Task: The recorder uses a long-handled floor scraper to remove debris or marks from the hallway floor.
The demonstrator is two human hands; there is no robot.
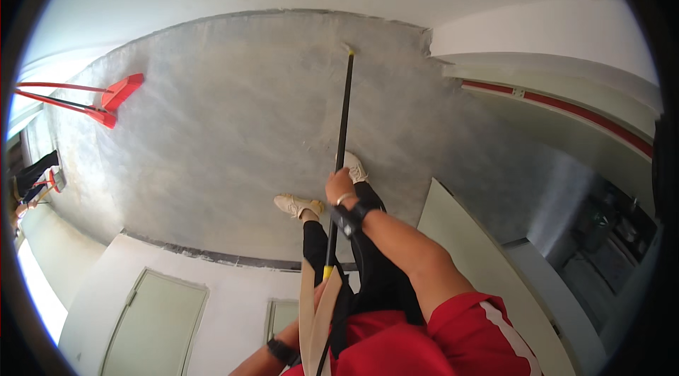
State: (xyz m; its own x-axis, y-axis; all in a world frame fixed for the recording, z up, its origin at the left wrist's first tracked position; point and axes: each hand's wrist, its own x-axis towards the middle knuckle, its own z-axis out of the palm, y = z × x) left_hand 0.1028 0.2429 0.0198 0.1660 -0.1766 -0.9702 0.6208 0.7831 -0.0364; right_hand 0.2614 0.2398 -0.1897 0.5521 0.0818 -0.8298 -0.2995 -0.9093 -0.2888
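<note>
A long black pole (344,116) with yellow ends runs from my waist down to the grey floor. At its far end is a small pale head (347,47), perhaps a scraper blade, touching or close to the floor. My right hand (340,186) is closed around the middle of the pole, above my right shoe. Lower in the view, my left hand (320,292) grips the pole near its upper yellow end. Beige strips (306,317) hanging in front of me partly hide that hand.
Red long-handled cleaning tools (122,92), brooms or dustpans, stand at the left. Farther off, another person (34,171) holds a long-handled tool. White walls edge the concrete floor (228,110). An open pale door (477,259) stands at my right, beside a darker room.
</note>
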